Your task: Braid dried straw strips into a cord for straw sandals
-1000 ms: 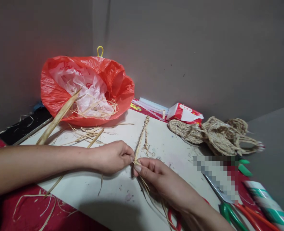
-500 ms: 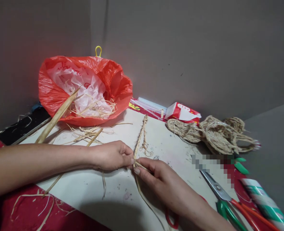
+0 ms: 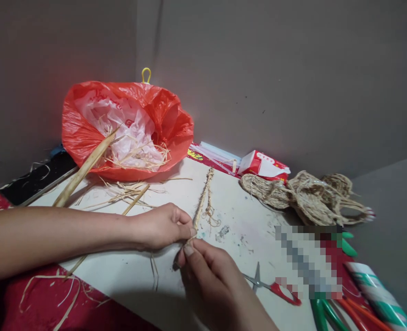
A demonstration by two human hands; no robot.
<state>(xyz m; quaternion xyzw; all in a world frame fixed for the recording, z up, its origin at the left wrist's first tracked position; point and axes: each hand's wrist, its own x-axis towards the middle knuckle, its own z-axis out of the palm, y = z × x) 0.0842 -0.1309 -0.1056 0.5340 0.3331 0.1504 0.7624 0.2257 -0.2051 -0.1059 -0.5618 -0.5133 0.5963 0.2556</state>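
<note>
A thin braided straw cord (image 3: 200, 207) runs down the white board (image 3: 237, 230) to my fingertips. My left hand (image 3: 167, 226) pinches its near end between thumb and fingers. Just right of and below it, my right hand (image 3: 206, 266) is closed, thumb against fingers, on a strand at the same end of the cord. The two hands nearly touch. A small dark thing, too unclear to name, shows by the fingers of my right hand. Under my left forearm lies a long straw strip (image 3: 136, 198).
An open red plastic bag (image 3: 175, 138) stands back left with straw scraps. Coils of straw cord (image 3: 310, 193) and a red tissue pack (image 3: 267, 165) lie back right. Small red-handled scissors (image 3: 279, 289), green handles (image 3: 323, 312) and a wrapped roll (image 3: 379, 294) are at the right.
My right hand has turned and moved down and left, its fingers now curled under the cord's end. The small red-handled scissors now show more fully. The view has shifted slightly.
</note>
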